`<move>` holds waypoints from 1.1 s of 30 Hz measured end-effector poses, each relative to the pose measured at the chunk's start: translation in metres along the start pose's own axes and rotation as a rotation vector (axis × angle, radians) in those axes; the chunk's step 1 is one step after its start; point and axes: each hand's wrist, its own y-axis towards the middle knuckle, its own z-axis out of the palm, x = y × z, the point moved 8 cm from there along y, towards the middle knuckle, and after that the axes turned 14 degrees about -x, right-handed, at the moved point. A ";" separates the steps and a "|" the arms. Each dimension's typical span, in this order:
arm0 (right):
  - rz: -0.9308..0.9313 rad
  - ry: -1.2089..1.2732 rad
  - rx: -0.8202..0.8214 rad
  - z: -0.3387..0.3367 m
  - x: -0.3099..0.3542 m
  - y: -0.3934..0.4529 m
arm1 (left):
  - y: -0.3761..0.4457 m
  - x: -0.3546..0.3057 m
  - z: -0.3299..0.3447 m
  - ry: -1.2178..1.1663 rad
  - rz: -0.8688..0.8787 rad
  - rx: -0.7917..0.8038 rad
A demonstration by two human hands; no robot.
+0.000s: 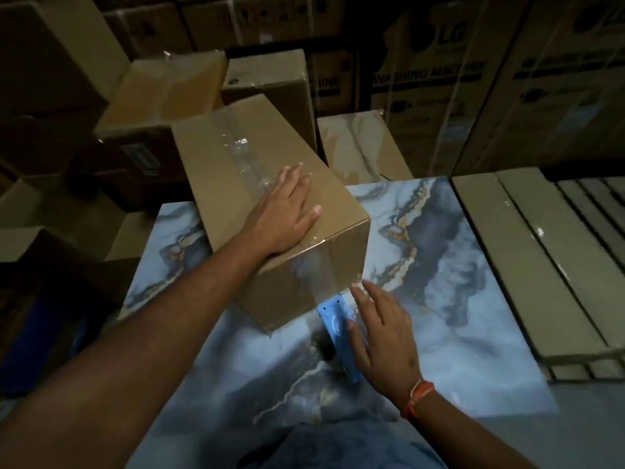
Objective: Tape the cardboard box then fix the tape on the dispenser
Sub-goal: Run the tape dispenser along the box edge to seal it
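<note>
A brown cardboard box [216, 157] lies on a blue marbled slab [456, 265]. Clear tape [240, 154] runs along the seam of its top and down the near end face. My left hand [287, 211] rests flat on the box top near the front edge, fingers spread. A blue tape dispenser [334, 326] sits against the bottom of the near end face, with tape stretched from the box to it. My right hand [382, 336] holds the dispenser, thumb along its side and fingers extended toward the box's lower corner.
Several other cardboard boxes [162, 93] stand behind and to the left. Large appliance cartons [433, 79] form a wall at the back. Flat packed slabs [527, 252] lie stacked to the right. My legs in jeans [338, 445] are at the bottom.
</note>
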 end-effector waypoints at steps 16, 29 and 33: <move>0.274 0.065 0.027 0.030 0.003 -0.037 | 0.009 0.013 0.027 -0.060 0.098 0.077; 0.431 0.197 0.266 0.051 -0.019 -0.043 | 0.006 0.016 0.029 -0.058 0.093 0.071; 0.453 0.363 0.359 0.052 -0.027 -0.044 | 0.006 0.015 0.029 -0.055 0.086 0.077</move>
